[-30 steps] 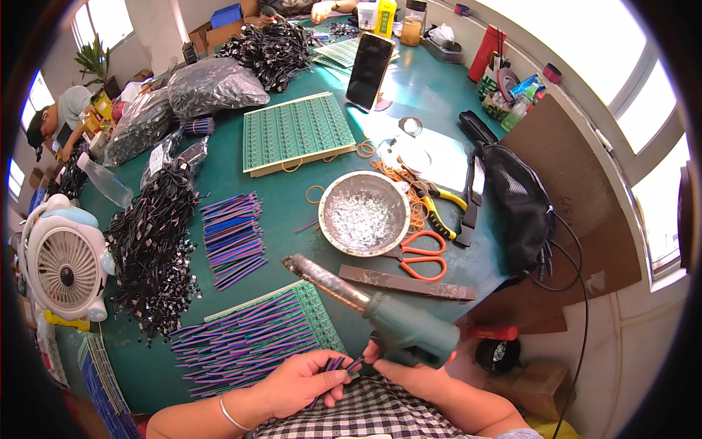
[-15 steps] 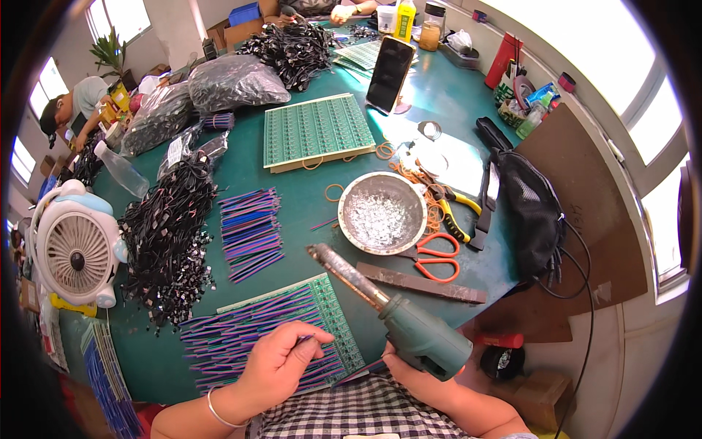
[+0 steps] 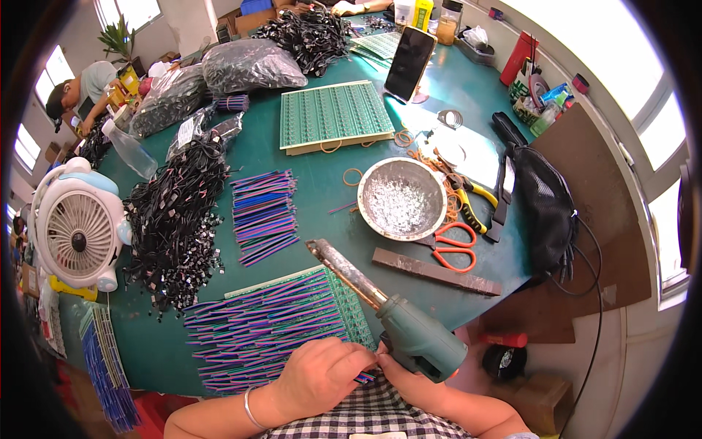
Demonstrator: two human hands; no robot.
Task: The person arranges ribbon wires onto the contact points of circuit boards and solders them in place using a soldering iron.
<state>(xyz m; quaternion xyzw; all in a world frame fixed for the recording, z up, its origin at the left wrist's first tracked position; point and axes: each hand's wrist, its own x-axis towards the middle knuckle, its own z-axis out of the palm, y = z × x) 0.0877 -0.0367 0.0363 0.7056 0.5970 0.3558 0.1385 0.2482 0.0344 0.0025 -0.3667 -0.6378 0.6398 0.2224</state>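
A small bundle of coloured wires [image 3: 363,377] sat at the near edge of the green surface [image 3: 322,194], pinched between the fingers of the left hand [image 3: 322,373], which was curled closed around it just in front of the checked cloth at the person's lap. The right hand [image 3: 409,380] lay touching the left, its fingers wrapped under the handle of a green heat gun [image 3: 420,344] whose metal nozzle pointed up and away across the surface; how tightly it gripped could not be told. Directly beyond the hands lay a green board [image 3: 344,300] covered with rows of purple and blue wires [image 3: 263,333]. Farther out rested a loose stack of the same wires [image 3: 265,214], with a heap of black cables [image 3: 175,227] to its left and a white desk fan [image 3: 77,230] beyond that. To the right stood a metal bowl [image 3: 402,197], orange-handled scissors [image 3: 453,245] and a flat metal bar [image 3: 435,271]
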